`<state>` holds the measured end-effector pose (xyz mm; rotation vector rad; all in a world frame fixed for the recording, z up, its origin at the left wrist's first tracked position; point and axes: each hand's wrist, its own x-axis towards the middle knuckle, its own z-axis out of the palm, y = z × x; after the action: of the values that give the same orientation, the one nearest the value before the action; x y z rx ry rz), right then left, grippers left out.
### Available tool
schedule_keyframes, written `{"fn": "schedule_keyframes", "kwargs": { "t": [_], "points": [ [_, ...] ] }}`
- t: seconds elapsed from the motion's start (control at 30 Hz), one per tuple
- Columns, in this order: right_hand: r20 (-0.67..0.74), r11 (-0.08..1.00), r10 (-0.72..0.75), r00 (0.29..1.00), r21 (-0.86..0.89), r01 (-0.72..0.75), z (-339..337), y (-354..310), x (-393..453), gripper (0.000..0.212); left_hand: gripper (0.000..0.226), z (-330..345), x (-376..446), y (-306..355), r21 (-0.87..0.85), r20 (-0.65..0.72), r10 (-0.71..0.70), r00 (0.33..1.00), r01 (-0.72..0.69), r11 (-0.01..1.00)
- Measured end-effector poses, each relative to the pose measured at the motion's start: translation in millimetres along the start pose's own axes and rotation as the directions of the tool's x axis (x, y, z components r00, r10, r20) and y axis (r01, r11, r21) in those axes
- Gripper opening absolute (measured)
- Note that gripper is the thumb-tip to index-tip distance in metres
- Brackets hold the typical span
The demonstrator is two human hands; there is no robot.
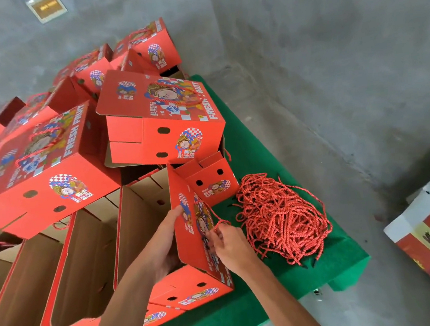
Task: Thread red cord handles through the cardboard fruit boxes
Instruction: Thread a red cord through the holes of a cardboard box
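On the green surface (259, 141), bare felt runs along the right edge from the far corner down to the heap of red cords (281, 217), which fills most of the strip beside the upright box (199, 247). A narrow bare band lies at the near right corner. Leftward, open boxes (81, 266) stand side by side, their brown insides reachable from above, though stacked boxes (40, 169) overhang their far ends.
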<state>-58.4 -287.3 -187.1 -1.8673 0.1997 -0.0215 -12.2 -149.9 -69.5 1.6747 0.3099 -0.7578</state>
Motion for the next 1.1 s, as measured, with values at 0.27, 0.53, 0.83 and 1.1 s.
{"fn": "schedule_keyframes", "kwargs": {
  "t": [0.27,0.53,0.83,1.1],
  "points": [
    [0.03,0.985,-0.054,0.998,-0.16,0.058,-4,-9,7,0.033,0.068,3,-1,3,0.022,0.041,-0.041,0.998,0.04,0.999],
    [-0.035,0.979,-0.069,0.997,-0.195,0.061,11,-11,1,0.03,0.074,2,6,-2,0.033,0.0,-0.023,1.0,0.023,0.999],
    [-0.067,0.924,-0.099,0.993,-0.377,0.066,18,-14,0,0.036,0.028,2,15,7,0.403,-0.015,-0.114,0.993,0.11,0.908],
    [0.001,0.964,-0.066,0.998,-0.259,0.064,17,-1,-5,0.052,0.015,0,21,4,0.495,0.002,-0.169,0.986,0.146,0.857]
  ]
}}
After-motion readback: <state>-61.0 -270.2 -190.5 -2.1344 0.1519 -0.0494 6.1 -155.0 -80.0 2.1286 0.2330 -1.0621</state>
